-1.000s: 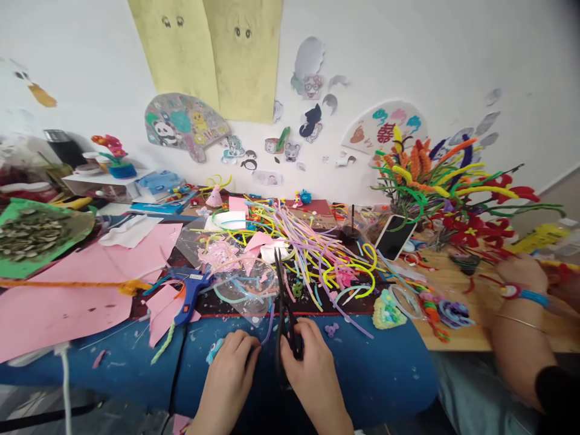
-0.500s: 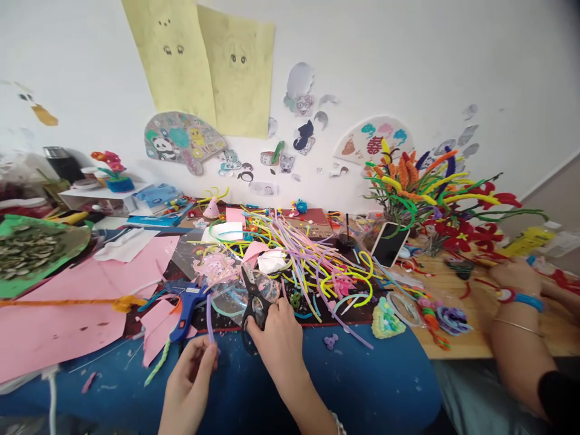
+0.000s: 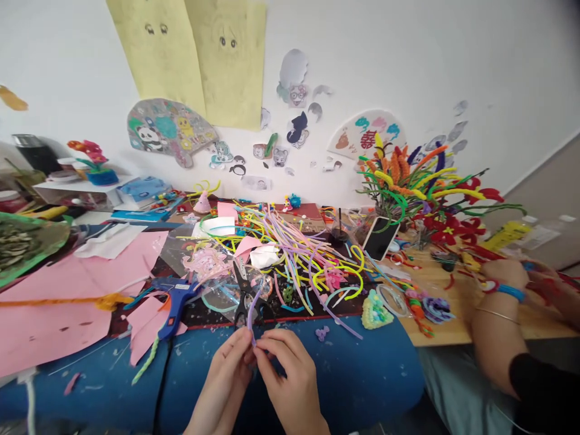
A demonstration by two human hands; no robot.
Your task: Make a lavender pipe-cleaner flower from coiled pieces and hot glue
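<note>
A short purple pipe cleaner (image 3: pixel 252 308) stands up between my two hands near the table's front edge. My left hand (image 3: pixel 229 368) pinches it from the left. The fingertips of my right hand (image 3: pixel 290 371) close on its lower end from the right. Just beyond lies a pair of black scissors (image 3: pixel 244 290), blades pointing away, touched by neither hand and partly covered by the pipe cleaner. To the left rests a blue glue gun (image 3: pixel 180 305). Behind the scissors spreads a heap of colourful pipe cleaners (image 3: pixel 294 241).
Pink sheets (image 3: pixel 86 284) cover the left side. On the right are a phone (image 3: pixel 381 238), a yellow-green fuzzy piece (image 3: pixel 377 309) and a bunch of pipe-cleaner flowers (image 3: pixel 403 175). Another person's hand (image 3: pixel 505 275) is over the wooden table (image 3: pixel 448 329). A black cord (image 3: pixel 163 380) hangs off the front edge.
My right hand has let go of the scissors, which now lie on the table, and grips the pipe cleaner. My left hand has moved right with it. The view has shifted slightly.
</note>
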